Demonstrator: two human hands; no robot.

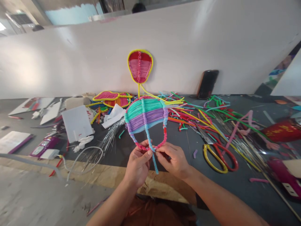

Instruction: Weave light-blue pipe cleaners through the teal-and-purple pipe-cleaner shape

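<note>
Both my hands hold a rounded pipe-cleaner frame point(147, 116) upright above the table's front edge. Its upper part is filled with rows of teal, purple and light blue; the lower part is an open loop edged in pink. A light blue pipe cleaner runs down its middle, and its loose end point(155, 164) hangs below the rim. My left hand point(139, 163) pinches the bottom rim just left of that strip. On the right side of the crossing, my right hand point(172, 157) grips the rim with its fingertips, the two hands almost touching.
Scissors point(217, 153) with yellow and red handles lie right of my hands. Loose coloured pipe cleaners point(199, 117) spread behind them. A pink and yellow pipe-cleaner piece point(140, 67) stands against the white partition point(94, 56), as does a phone point(208, 84). A white cable point(77, 171) loops at left.
</note>
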